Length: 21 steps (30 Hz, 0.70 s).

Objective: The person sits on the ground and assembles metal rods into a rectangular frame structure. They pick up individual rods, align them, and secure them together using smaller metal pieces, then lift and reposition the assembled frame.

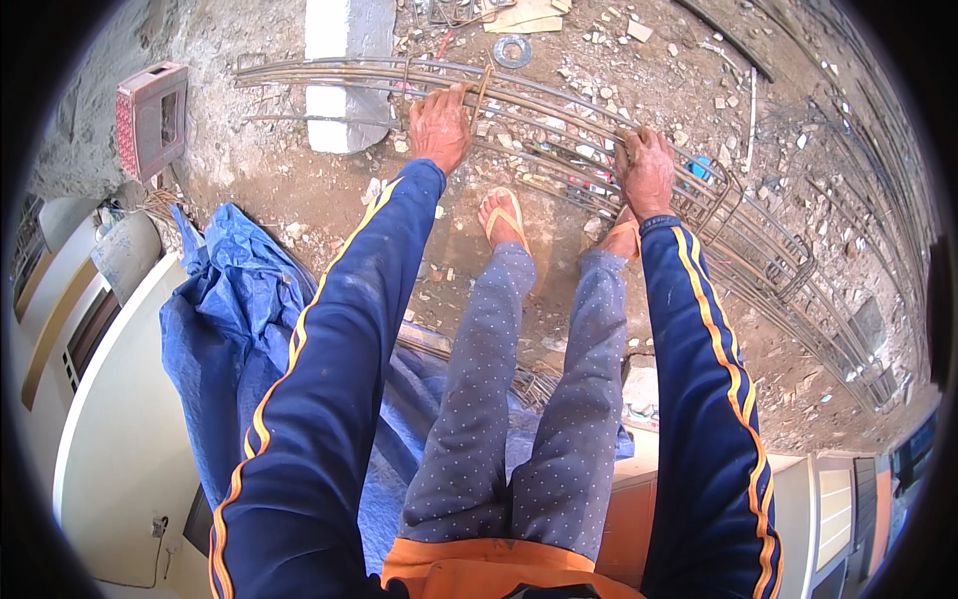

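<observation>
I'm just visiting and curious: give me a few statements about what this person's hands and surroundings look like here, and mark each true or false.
1. Both hands rest on the steel bar cage. True.
2. The left hand holds a hammer. False: it grips only the bars.
3. A blue tarp lies to the person's left. True.
4. The person wears boots. False: open sandals.
5. The right hand is raised in the air. False: it is on the bars.

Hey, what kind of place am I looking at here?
Most likely an outdoor building site: both hands, left hand and right hand, rest on a long rebar cage lying on rubble-strewn dirt ground, beside a blue tarp.
</observation>
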Motion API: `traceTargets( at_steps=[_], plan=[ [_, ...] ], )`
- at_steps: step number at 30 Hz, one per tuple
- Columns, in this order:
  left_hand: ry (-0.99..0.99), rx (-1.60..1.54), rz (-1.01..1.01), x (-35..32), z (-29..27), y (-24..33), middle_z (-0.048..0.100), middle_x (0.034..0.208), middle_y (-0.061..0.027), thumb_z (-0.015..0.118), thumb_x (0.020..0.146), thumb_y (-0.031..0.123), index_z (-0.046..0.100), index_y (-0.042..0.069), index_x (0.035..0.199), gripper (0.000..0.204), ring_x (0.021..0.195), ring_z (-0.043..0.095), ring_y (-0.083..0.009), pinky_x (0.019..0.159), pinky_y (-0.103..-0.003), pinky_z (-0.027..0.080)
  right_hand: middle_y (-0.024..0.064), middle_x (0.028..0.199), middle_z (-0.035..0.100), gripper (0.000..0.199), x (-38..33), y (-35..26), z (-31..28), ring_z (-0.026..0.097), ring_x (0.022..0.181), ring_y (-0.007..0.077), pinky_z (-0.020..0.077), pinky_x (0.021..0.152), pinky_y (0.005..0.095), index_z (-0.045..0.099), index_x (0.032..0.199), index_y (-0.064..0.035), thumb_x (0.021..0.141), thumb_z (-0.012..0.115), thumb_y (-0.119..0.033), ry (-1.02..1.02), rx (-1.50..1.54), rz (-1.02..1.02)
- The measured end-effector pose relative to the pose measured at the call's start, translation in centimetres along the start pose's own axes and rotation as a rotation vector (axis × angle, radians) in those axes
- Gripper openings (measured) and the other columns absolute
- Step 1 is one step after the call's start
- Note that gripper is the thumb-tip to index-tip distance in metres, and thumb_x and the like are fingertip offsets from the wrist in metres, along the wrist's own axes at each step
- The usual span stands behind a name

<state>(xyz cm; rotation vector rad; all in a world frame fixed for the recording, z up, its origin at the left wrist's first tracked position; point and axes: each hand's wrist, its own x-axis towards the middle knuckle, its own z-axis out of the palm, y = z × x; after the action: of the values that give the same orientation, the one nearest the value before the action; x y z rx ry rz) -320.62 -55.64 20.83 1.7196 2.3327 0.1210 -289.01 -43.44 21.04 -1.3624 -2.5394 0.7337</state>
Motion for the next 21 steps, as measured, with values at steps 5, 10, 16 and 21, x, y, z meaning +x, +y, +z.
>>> traceTargets(
  at_steps=[5,10,16,21],
  plan=[
    [0.020,-0.012,0.007,0.4,0.1,0.3,0.065,0.117,-0.0099,0.058,0.089,0.011,0.056,0.012,0.133,0.044,0.118,0.059,-0.0290,0.101,-0.049,0.040,0.0091,0.094,0.065,0.021,0.3,1.1,0.1,0.063,0.096,0.0307,0.0499,0.085,0.0446,0.073,0.102,-0.0106,0.082,0.067,-0.010,0.005,-0.011,-0.119],
    [0.013,-0.011,0.017,-0.6,0.2,-0.6,0.066,0.112,-0.0089,0.060,0.086,0.007,0.055,0.013,0.135,0.050,0.113,0.061,-0.0291,0.099,-0.047,0.041,0.0096,0.094,0.065,0.019,0.5,1.0,0.0,0.063,0.096,0.0307,0.0495,0.085,0.0449,0.072,0.098,-0.0108,0.082,0.064,-0.008,-0.051,-0.036,-0.146],
    [0.001,-0.066,0.016,-1.5,-0.4,-0.7,0.067,0.112,-0.0101,0.062,0.083,0.005,0.055,0.014,0.139,0.057,0.113,0.061,-0.0303,0.098,-0.047,0.042,0.0113,0.095,0.065,0.016,0.8,0.9,-0.3,0.063,0.096,0.0326,0.0492,0.085,0.0457,0.070,0.097,-0.0094,0.082,0.063,-0.008,-0.114,-0.032,-0.133],
    [0.090,-0.181,-0.035,-1.3,-0.4,-0.6,0.066,0.115,-0.0143,0.062,0.083,0.008,0.057,0.013,0.136,0.054,0.114,0.059,-0.0346,0.103,-0.048,0.041,0.0144,0.095,0.064,0.018,1.3,1.4,-0.3,0.063,0.096,0.0356,0.0493,0.085,0.0470,0.067,0.099,-0.0084,0.083,0.062,-0.007,-0.137,-0.023,-0.170]
  ],
)
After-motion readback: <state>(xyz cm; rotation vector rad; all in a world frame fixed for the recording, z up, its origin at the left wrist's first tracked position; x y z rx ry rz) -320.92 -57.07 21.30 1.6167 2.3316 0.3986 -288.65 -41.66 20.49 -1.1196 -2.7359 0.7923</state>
